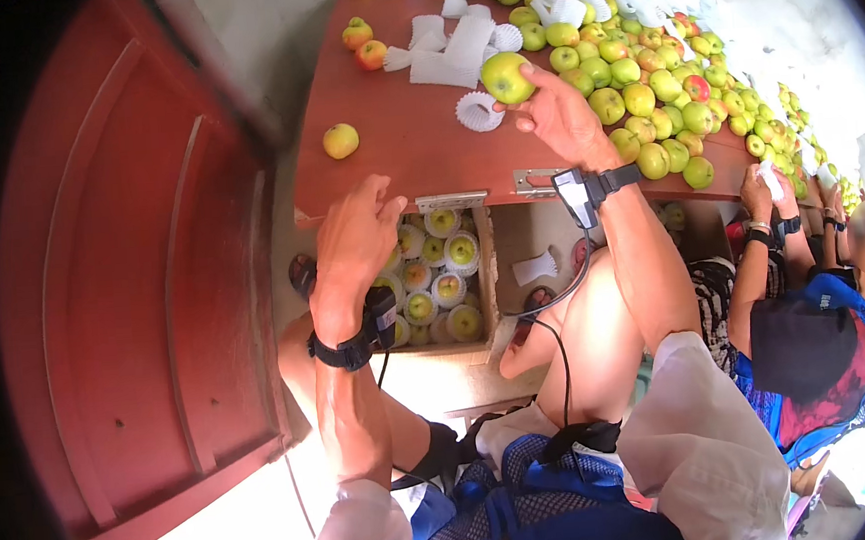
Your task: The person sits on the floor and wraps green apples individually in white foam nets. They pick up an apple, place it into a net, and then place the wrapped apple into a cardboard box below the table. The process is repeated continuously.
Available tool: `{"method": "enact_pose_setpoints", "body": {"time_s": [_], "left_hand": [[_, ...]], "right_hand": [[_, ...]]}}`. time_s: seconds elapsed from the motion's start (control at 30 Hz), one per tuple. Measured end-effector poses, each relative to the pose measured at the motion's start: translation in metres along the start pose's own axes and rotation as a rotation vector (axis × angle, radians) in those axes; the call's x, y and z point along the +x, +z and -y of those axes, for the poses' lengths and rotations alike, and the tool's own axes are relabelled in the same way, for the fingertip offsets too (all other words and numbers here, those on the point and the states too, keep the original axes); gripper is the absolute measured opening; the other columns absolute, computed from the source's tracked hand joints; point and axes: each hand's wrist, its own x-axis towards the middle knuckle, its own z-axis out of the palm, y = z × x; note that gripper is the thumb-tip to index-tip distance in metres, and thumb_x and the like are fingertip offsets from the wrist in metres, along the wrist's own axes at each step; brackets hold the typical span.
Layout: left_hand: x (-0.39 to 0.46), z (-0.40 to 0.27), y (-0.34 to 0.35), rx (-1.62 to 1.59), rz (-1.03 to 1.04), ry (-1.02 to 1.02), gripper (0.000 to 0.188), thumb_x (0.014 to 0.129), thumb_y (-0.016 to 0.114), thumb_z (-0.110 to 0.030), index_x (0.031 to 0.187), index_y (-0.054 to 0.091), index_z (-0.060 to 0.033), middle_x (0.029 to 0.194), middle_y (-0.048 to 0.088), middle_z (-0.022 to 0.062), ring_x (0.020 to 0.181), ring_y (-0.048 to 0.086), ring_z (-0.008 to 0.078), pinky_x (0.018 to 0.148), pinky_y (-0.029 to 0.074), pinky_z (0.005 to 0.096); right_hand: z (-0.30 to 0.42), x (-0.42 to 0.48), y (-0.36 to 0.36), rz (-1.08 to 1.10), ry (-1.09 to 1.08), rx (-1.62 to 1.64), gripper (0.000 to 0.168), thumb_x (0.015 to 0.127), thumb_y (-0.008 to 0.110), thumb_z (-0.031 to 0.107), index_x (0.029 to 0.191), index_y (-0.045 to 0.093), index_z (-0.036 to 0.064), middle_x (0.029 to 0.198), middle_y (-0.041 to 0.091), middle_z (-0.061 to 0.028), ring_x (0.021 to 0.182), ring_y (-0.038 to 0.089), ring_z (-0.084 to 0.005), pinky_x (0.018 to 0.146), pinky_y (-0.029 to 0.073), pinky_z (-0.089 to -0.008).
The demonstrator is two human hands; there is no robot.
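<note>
My right hand point(557, 114) holds a green apple point(506, 78) between thumb and fingers above the red-brown wooden table point(409, 147). Just below that apple lies a white foam net sleeve point(479, 112), with more flattened foam sleeves point(451, 54) behind it. My left hand point(358, 234) hovers at the table's near edge, its fingers slightly bent and nothing seen in them. A single yellow-green apple point(341, 141) rests on the table beyond it. Under the edge, a cardboard box point(488, 281) holds several apples in foam sleeves.
A large heap of apples point(639, 97) covers the table's right side, with foam sleeves on top. Two reddish apples point(370, 54) lie at the back left. A red wooden door point(125, 291) stands at left. Other people sit along the table at right, a co-worker's hands point(756, 191) nearest.
</note>
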Motion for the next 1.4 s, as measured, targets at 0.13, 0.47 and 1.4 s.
{"method": "enact_pose_setpoints", "body": {"time_s": [0.13,0.47,1.4], "left_hand": [[-0.001,0.002,0.001,-0.001,-0.018,-0.017,0.036,0.098,0.068,-0.02,0.125,0.064,0.0035,0.12,0.071,0.025,0.113,0.07,0.0359,0.094,0.055,0.0418],[0.0,0.007,0.003,0.032,-0.019,0.0,0.035,0.097,0.065,-0.024,0.122,0.066,0.0006,0.117,0.071,0.0229,0.11,0.068,0.0409,0.092,0.052,0.0485],[-0.001,0.006,0.001,0.028,-0.018,-0.012,0.036,0.097,0.069,-0.019,0.125,0.065,0.0032,0.12,0.072,0.0238,0.112,0.071,0.0339,0.094,0.055,0.0407]], "right_hand": [[-0.021,-0.007,0.032,-0.045,0.058,-0.514,0.049,0.092,0.074,0.027,0.132,0.062,0.003,0.118,0.069,-0.007,0.1,0.066,-0.018,0.074,0.048,-0.0301],[-0.076,0.004,0.073,0.04,-0.188,-1.245,0.059,0.08,0.082,0.026,0.132,0.061,0.012,0.124,0.058,-0.0121,0.115,0.061,-0.0357,0.098,0.051,-0.0421],[-0.058,0.02,0.038,-0.667,-0.008,-1.472,0.043,0.089,0.076,0.033,0.12,0.064,0.006,0.122,0.064,-0.0143,0.111,0.065,-0.0335,0.089,0.053,-0.0477]]}}
